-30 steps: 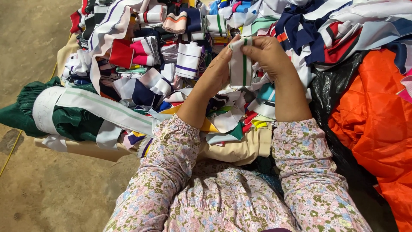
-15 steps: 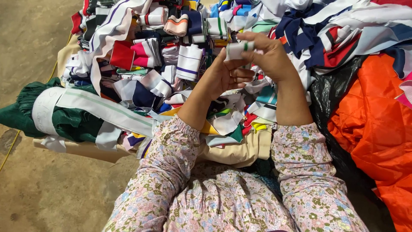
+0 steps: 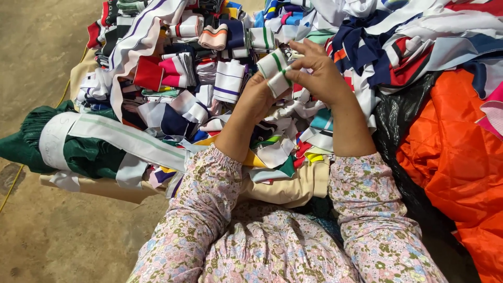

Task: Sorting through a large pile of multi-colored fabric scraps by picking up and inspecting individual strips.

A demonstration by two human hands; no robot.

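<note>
The white ribbed strip with green stripes (image 3: 275, 71) was folded into a small roll, pinched between the left hand (image 3: 255, 97) and right hand (image 3: 319, 73) above the heap of fabric scraps (image 3: 209, 89); half a second earlier it sat flatter and slightly higher

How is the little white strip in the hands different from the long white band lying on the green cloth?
The white strip has thin green stripes; the long band looks plain pale, with only a faint line. The strip is short and folded, held up between the left hand and right hand; the band is long, stretched out over the green cloth. Both are mostly white fabric pieces.
</note>
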